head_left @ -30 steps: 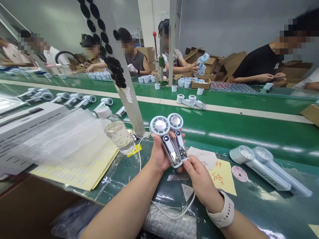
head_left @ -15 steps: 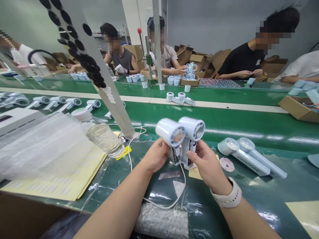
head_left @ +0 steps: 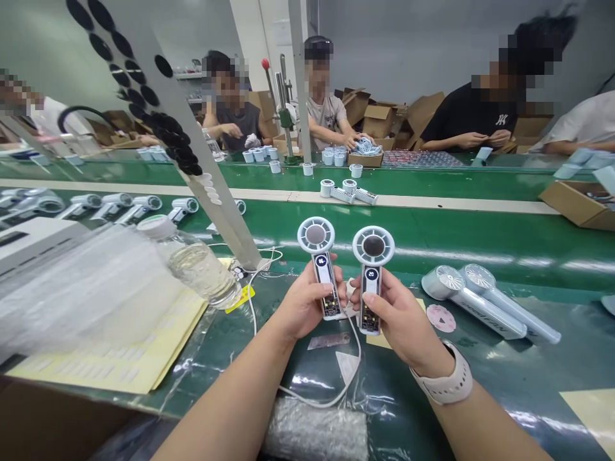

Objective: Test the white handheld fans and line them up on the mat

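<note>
Swung apart, now face-on: pale-blue round-headed plastic fan (head_left: 325, 274), twelve o'clock, clamped in left hand (head_left: 303, 301); matching pale-blue fan (head_left: 371, 283), one o'clock, clamped in right hand (head_left: 402, 317). Apparent step: viewing round lit displays (head_left: 371, 274); next calls for steady hold.

A clear bottle (head_left: 204, 266) stands near a pale post (head_left: 240, 234), cardboard boxes (head_left: 378, 121) farther back.

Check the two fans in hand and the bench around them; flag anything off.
Nothing looks spilled or plainly damaged. One mismatch: the light-blue round-headed plastic fan in the left hand and the matching light-blue fan in the right hand show different numbers on their round black displays, which may be normal.
</note>
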Demonstrator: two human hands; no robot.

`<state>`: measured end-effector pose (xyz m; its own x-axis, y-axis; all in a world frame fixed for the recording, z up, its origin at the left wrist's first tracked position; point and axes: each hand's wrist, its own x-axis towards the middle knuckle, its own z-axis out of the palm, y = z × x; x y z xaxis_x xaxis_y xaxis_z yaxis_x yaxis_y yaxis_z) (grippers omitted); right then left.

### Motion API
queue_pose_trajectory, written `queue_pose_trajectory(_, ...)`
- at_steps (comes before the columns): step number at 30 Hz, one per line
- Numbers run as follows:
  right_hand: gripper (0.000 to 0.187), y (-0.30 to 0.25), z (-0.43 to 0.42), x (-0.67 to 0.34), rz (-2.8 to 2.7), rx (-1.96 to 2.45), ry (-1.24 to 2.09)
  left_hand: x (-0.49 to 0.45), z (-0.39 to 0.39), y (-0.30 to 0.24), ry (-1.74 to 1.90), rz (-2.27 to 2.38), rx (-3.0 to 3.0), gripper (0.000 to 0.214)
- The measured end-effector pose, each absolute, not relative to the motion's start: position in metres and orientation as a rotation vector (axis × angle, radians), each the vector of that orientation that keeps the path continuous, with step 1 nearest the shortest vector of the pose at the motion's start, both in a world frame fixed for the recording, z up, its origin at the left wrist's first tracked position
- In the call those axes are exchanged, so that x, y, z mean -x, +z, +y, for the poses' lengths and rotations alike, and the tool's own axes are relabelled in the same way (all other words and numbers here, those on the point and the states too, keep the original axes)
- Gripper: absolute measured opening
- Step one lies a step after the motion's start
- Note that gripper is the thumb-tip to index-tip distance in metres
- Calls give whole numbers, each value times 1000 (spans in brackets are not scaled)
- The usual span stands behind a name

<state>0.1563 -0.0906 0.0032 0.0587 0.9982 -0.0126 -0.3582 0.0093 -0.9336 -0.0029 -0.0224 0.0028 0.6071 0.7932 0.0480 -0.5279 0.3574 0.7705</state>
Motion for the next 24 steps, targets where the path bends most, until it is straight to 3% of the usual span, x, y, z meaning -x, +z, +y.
queue_pose_trajectory(11,37,9,-93,-155,-895,933,1315,4,-26,1,813,302,-890,54)
queue_pose_trajectory(18,47,2,-87,-155,-821,1018,1311,4,-23,1,832,325,-879,54)
queue_pose_trajectory(24,38,-8,-87,-155,-764,1001,1307,1,-24,2,855,443,-886,51)
